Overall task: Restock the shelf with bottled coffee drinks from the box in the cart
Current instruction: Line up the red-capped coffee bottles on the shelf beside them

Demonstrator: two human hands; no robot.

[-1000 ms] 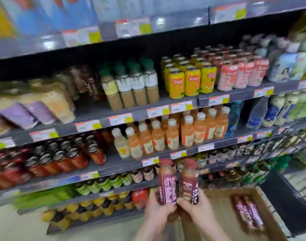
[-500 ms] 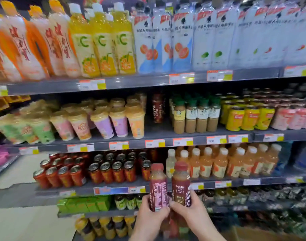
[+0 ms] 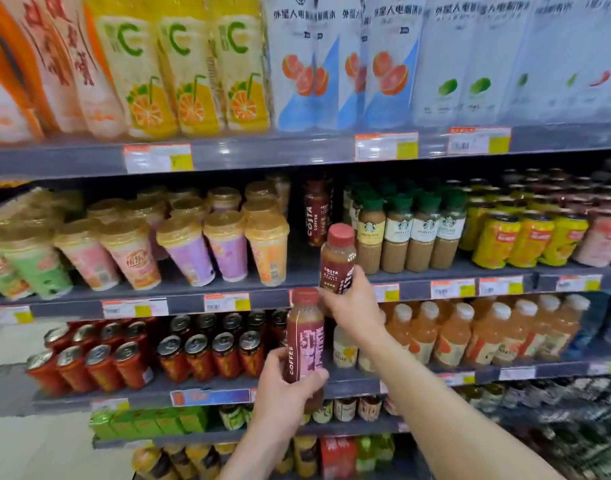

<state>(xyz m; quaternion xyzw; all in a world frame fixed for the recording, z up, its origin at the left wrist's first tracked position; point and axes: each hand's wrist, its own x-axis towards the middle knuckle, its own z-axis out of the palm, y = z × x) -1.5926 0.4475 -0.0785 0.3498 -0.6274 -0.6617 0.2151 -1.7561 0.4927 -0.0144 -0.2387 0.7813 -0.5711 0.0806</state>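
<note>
Restocking at a shop's drinks rack [image 3: 72,161]: one bottled coffee drink per hand. Right hand [image 3: 352,306] stretched forward, fingers and thumb wrapped round the lower half of the raised bottle [image 3: 337,261], a red-capped Costa coffee held upright at the front lip of the middle shelf [image 3: 297,275], level with a bare gap in the row; contact between its base and the shelf not clear. Left hand [image 3: 283,393] lower and nearer the camera, gripping the second bottle [image 3: 304,337] round its lower part, upright, pink label turned outward with the word COFFEE running up the side. Both bottles apart, the second bottle below and to the left of the raised bottle.

At the back of the gap, shelved Costa bottles [image 3: 316,213] standing in shadow. Left of the gap, lidded drink cups [image 3: 224,247] in pink, purple, orange and green; right of it, green-capped Starbucks bottles [image 3: 401,233], then yellow cans [image 3: 526,240]. One shelf down, behind the hands, red cans [image 3: 200,355] with silver tops and orange drinks [image 3: 484,337] with white caps. Up top, tall orange-juice bottles [image 3: 189,71] beside white grapefruit-water bottles [image 3: 304,64]. Price tags [image 3: 226,302] along the shelf edges.
</note>
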